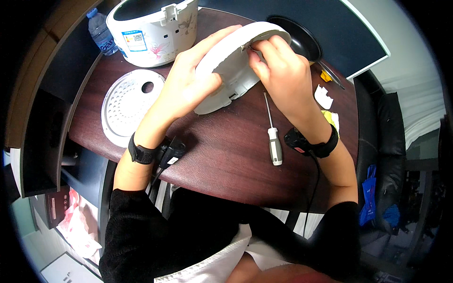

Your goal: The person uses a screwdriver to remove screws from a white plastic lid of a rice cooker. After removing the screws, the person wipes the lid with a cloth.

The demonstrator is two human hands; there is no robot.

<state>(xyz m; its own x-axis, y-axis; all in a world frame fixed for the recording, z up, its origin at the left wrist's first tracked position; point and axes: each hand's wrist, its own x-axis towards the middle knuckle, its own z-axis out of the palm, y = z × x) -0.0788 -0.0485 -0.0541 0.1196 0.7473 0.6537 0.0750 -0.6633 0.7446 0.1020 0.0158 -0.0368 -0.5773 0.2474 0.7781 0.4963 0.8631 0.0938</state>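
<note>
Both hands' fingers (214, 45) seemingly around white lid (231, 66)

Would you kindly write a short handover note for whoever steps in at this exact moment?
Left hand: grips the white cooker lid, holding it tilted on edge over the table.
Right hand: fingertips pinch at something small on the lid's rim; what it is cannot be made out.
Screwdriver lies on the table beside the right wrist, untouched.
Perforated white plate lies flat to the left; cooker body stands behind it, lid off.
Left: the lid is not set down.
</note>
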